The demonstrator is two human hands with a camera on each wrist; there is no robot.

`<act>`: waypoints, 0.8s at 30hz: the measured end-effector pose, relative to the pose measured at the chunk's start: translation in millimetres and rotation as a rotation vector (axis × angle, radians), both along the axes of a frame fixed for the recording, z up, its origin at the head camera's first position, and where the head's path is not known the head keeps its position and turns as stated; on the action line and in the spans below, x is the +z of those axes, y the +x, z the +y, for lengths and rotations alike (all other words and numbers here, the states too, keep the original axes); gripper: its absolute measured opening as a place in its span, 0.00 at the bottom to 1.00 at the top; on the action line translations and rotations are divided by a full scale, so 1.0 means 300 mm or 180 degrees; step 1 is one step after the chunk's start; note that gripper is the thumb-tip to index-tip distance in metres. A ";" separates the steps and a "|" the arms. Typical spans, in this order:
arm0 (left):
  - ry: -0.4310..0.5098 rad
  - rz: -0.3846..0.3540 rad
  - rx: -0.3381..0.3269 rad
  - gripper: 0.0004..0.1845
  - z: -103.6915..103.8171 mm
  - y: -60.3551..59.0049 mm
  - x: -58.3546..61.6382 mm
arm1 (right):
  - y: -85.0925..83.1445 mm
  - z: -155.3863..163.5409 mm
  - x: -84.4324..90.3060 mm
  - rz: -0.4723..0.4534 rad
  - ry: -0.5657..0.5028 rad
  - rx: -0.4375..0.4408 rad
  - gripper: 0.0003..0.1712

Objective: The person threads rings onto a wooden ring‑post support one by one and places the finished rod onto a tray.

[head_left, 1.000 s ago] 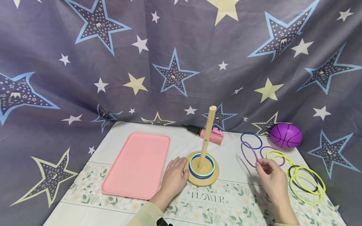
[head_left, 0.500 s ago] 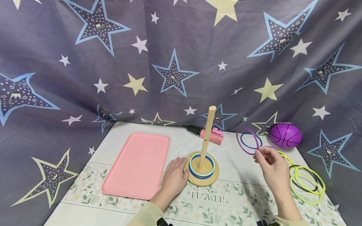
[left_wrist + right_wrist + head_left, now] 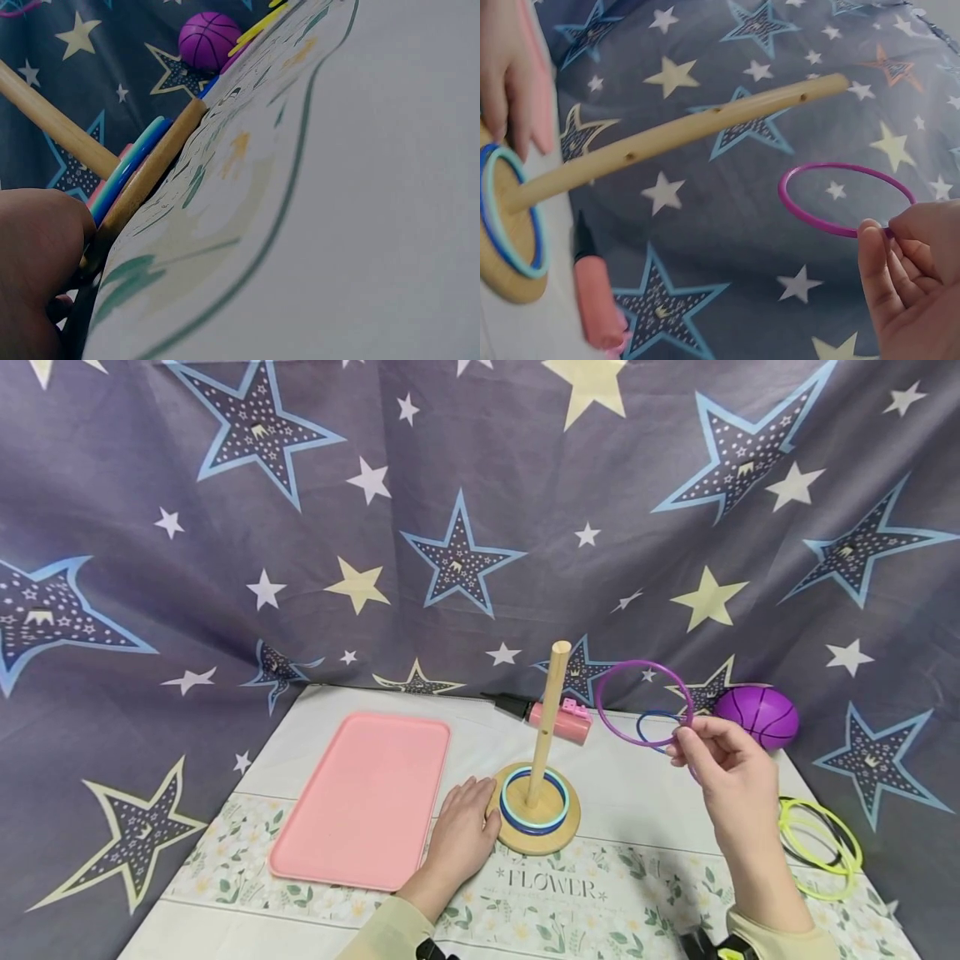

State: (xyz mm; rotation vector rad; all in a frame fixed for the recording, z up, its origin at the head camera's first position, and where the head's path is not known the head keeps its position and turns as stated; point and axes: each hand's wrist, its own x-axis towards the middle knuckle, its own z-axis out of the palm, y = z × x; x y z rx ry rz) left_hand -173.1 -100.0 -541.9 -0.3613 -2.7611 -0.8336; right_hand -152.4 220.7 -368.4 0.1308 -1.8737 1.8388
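Note:
Between thumb and fingers, my right hand [image 3: 731, 777] pinches a purple ring [image 3: 602, 693] by its near edge, raised to the right of the wooden post [image 3: 550, 718]. In the right wrist view the purple ring [image 3: 817, 223] is apart from the post [image 3: 675, 150]. The post stands upright on a round wooden base [image 3: 536, 843]. Around its foot lie a light-blue ring [image 3: 564, 814] and a dark-blue ring [image 3: 517, 825] beneath it. My left hand [image 3: 462, 827] rests flat with its fingers at the base's left edge.
A pink tray [image 3: 363, 802] lies left of my left hand. Behind the post is a pink and black pump [image 3: 558, 722]. At the right are a purple ball [image 3: 757, 714], a blue ring [image 3: 640, 727] and several yellow and black rings [image 3: 825, 847], partly behind my right arm.
My right hand has lifted the purple ring from near the other rings, up and toward the post. The left hand has stayed at the base.

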 end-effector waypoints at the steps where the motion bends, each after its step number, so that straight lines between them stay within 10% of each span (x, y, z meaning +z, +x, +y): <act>1: 0.0000 -0.0003 -0.0001 0.28 0.000 0.000 0.000 | 0.001 -0.003 0.010 0.0032 -0.0082 0.0035 0.09; 24: -0.0004 0.0008 -0.0006 0.28 -0.001 0.001 -0.001 | -0.040 -0.136 0.160 0.0443 -0.0607 0.0781 0.07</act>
